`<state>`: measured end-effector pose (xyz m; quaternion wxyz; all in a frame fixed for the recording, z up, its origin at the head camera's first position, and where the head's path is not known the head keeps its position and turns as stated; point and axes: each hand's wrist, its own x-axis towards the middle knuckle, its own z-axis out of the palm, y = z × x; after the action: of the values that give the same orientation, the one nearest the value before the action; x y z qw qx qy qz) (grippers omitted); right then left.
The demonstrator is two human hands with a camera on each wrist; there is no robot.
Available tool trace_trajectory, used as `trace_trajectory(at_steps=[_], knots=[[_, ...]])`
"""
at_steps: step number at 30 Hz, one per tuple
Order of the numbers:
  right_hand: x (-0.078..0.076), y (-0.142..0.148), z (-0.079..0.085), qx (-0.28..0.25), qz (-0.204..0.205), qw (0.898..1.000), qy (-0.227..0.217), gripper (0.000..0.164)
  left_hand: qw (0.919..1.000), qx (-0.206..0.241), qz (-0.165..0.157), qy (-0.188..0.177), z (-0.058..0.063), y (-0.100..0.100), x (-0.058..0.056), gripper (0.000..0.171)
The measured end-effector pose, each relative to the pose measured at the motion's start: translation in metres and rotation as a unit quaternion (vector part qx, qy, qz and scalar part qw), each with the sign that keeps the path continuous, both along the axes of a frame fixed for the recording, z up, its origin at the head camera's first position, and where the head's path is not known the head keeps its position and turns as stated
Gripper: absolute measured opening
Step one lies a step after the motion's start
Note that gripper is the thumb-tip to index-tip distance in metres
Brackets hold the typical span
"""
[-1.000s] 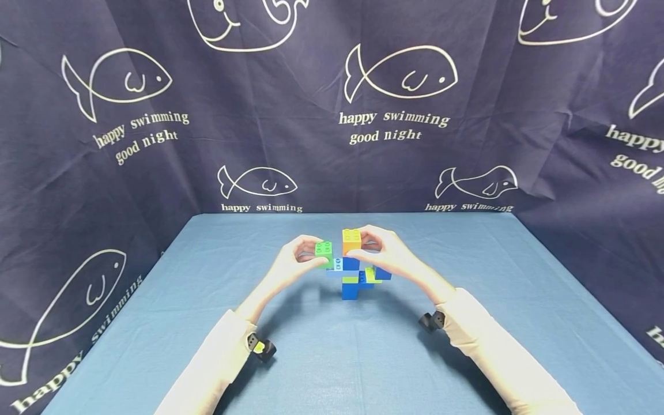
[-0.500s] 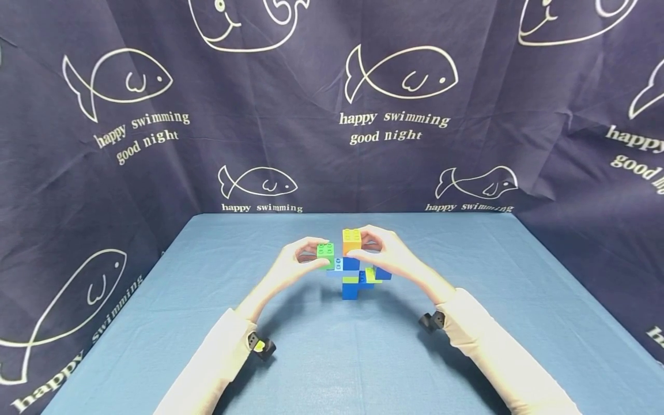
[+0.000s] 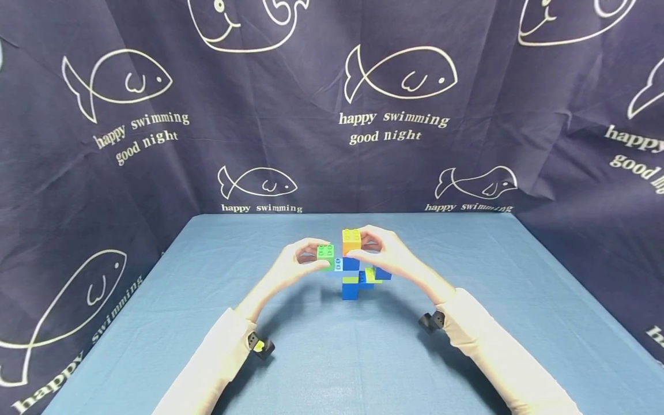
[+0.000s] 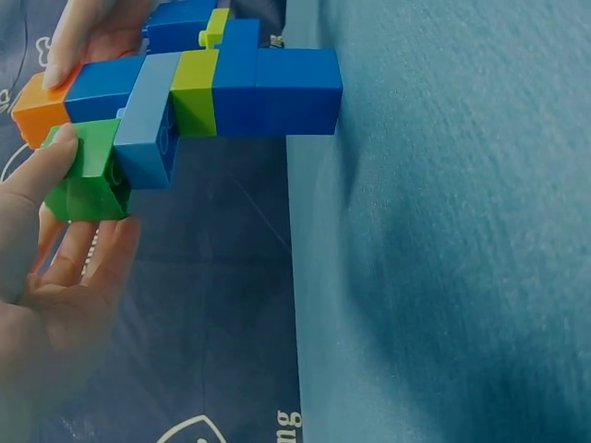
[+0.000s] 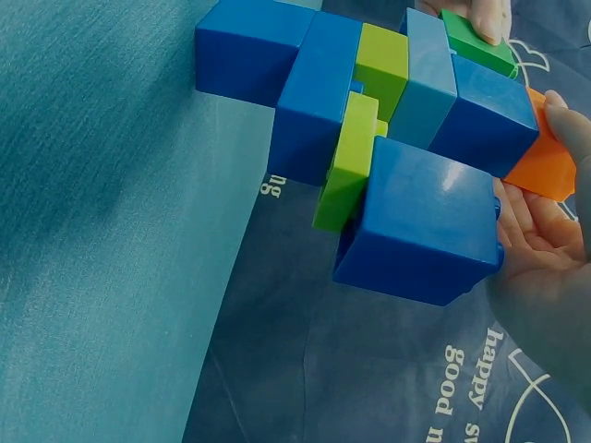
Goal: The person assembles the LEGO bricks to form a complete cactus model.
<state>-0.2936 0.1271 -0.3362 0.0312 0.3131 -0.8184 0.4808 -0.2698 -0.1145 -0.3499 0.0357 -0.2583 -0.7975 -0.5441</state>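
A stacked toy-brick structure stands on the table, with a blue brick (image 4: 295, 92) at its base and a lime brick (image 4: 196, 92) and a light blue brick (image 4: 148, 111) above. On its top, the right hand (image 3: 386, 248) pinches an orange brick (image 3: 351, 244) between thumb and fingers. The left hand (image 3: 290, 266) holds a green brick (image 3: 325, 257) by thumb and fingers, at the left end of the light blue brick. In the left wrist view the green brick sits slightly tilted against it; I cannot tell whether it is fully seated.
A large blue brick (image 5: 420, 221) juts out on a thin lime brick (image 5: 349, 166), below the right hand. Blue cloth covers the table (image 3: 332, 357). Dark fish-print curtains (image 3: 311, 115) rise behind and at both sides.
The left hand has brought the green brick slightly right and down, onto the light blue brick's end. The right hand and the orange brick have stayed in place.
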Motion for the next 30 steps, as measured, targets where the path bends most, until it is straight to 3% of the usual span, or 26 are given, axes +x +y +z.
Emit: trace_trajectory(at_steps=[3, 10, 20, 30], knots=[[0.000, 0.000, 0.000, 0.003, -0.001, 1.000, 0.004, 0.033, 1.0000, 0.002, 0.000, -0.002, 0.000, 0.000, 0.000, 0.040], [-0.001, 0.000, 0.001, 0.003, 0.000, 1.000, 0.007, 0.032, 1.0000, 0.005, 0.001, 0.003, -0.020, -0.004, -0.019, 0.042], [-0.003, 0.001, 0.002, 0.017, -0.005, 1.000, 0.011, 0.033, 0.9997, -0.014, -0.001, 0.018, -0.018, -0.007, -0.020, 0.040], [-0.005, 0.006, 0.002, 0.053, -0.008, 0.997, 0.060, 0.040, 0.9998, -0.016, 0.007, 0.014, -0.020, -0.004, -0.023, 0.041]])
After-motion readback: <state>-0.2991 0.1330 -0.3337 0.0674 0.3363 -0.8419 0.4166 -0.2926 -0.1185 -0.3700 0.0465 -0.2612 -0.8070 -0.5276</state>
